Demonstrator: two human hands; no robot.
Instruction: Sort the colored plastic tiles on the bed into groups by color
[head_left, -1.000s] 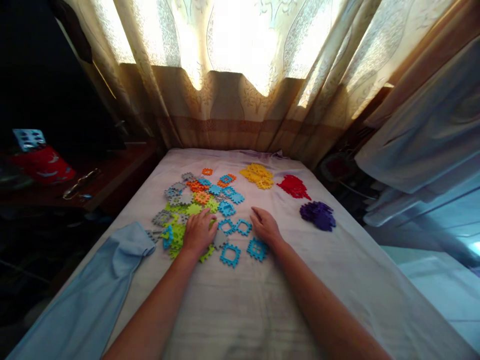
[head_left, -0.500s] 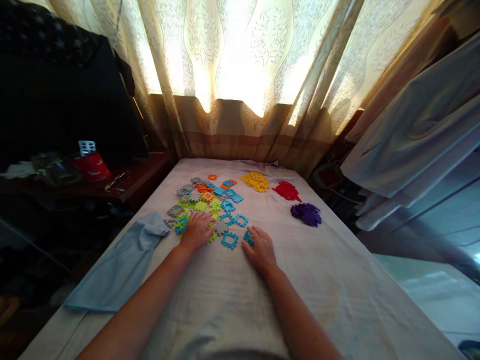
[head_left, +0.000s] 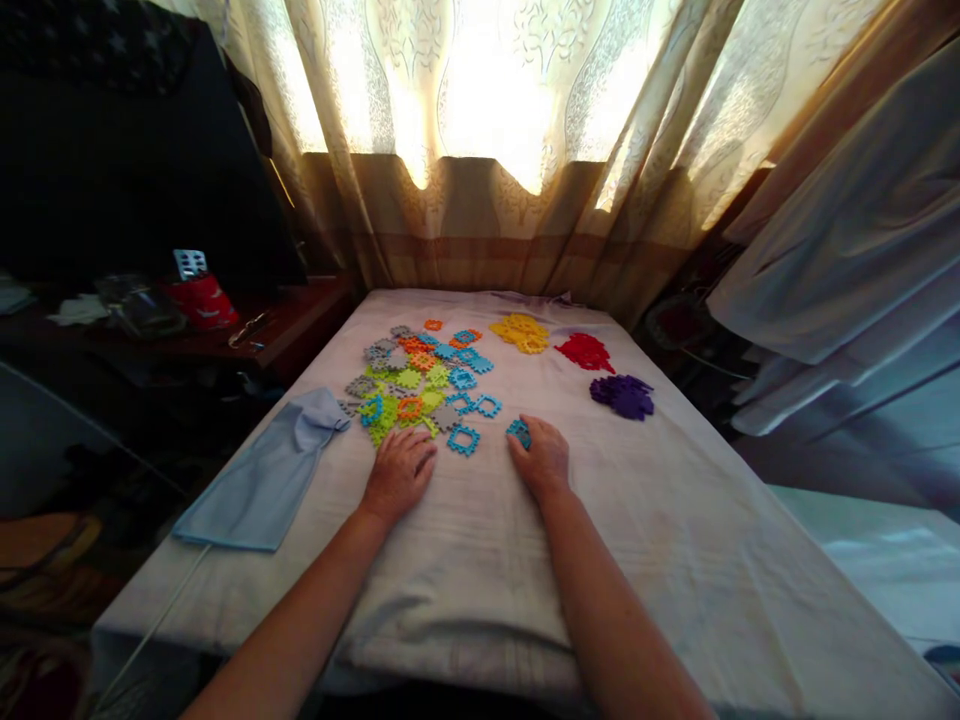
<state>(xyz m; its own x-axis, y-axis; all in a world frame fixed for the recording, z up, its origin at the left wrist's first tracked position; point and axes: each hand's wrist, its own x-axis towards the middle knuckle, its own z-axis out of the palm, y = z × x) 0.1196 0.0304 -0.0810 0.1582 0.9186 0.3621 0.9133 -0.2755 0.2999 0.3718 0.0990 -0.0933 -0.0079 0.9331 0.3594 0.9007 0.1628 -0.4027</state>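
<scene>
My right hand (head_left: 543,455) grips a blue square interlocking tile (head_left: 518,432) between thumb and fingers, low over the sheet. My left hand (head_left: 403,472) lies palm down with its fingers out, holding nothing that I can see, at the near edge of the mixed pile. Green toothed tiles (head_left: 384,420) lie just beyond its fingertips. An orange frame tile (head_left: 409,407) rests on the green ones. Between my hands is a blue frame tile (head_left: 463,451), with a grey tile (head_left: 445,417) and more blue frames (head_left: 489,405) behind it.
Sorted heaps of yellow tiles (head_left: 519,333), red tiles (head_left: 585,351) and purple tiles (head_left: 622,396) lie at the back right. A light blue cloth cover (head_left: 262,475) is on the left of the white sheet (head_left: 465,560). A dark side table (head_left: 300,325) stands left, hanging clothes (head_left: 832,250) right.
My left hand has drawn back toward me off the pile, uncovering the orange frame tile. My right hand still holds the blue tile, a little farther right. The view has shifted slightly.
</scene>
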